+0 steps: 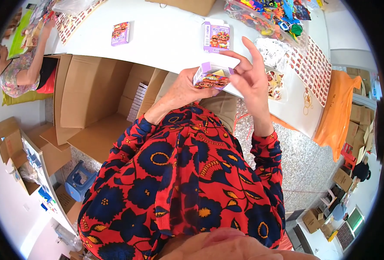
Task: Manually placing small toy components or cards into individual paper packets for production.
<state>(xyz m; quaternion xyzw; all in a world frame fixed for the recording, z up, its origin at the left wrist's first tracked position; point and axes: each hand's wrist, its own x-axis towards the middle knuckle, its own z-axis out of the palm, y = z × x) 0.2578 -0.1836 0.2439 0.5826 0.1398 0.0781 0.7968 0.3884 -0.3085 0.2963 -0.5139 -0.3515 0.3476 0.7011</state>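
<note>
While gripping the purple box [211,81] in the left hand [182,89] over the white surface's [161,47] near edge, holds the right hand [254,80] wide, fingers spread, just right of the box; points long axis seemingly rightward, cannot tell whether touching that hand.

In the left hand [184,89] we see a purple box [211,81] with reddish-orange figures; ahead, a purple carton [218,37] on the white worktop [166,39]; right of the right hand [253,80], a white sheet [311,69] patterned red-brown and orange plastic [340,108].
</note>
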